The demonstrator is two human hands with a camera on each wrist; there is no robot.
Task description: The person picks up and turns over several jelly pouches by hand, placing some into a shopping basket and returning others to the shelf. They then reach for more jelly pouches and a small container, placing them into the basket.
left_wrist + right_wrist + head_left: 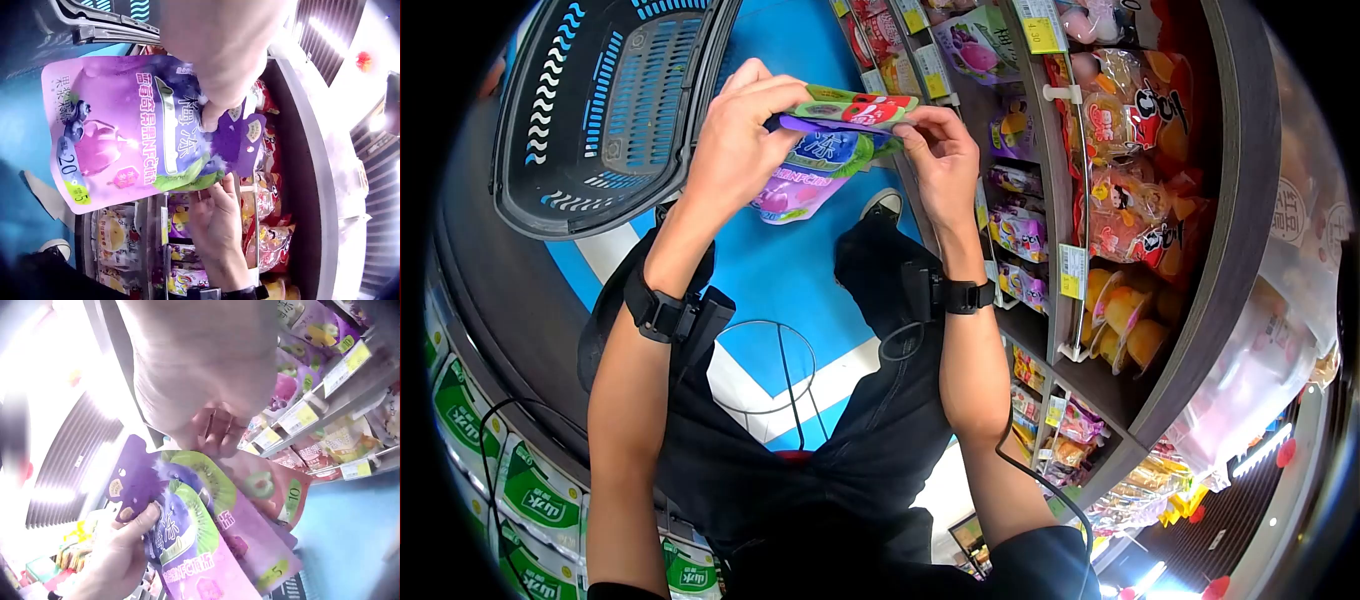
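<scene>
- Head view: we find a stack of glossy purple, green and red plastic pouches (805, 190) held in the air above the blue-and-white floor (770, 290), between the basket and the shelf.
- We record the left hand (745, 135) with its grip closed, thumb pressed on a pouch face near the top.
- We record the right hand (945, 160) with its grip nearly closed, thumb and curled fingers pinching the pouches' edge on the shelf side.
- Left wrist view: we note blueberries and a pink jelly printed on the broad purple pouch face.
- Right wrist view: we count at least three pouches, overlapping and fanned; the rearmost visible is pinkish red.
- We observe a black slotted plastic basket (530, 195) beside the left hand.
- We observe a dark wood-grain shelf (1240, 200) at right, carrying clear red-printed bags (1130, 110) behind yellow-and-white price tags (1072, 272).
</scene>
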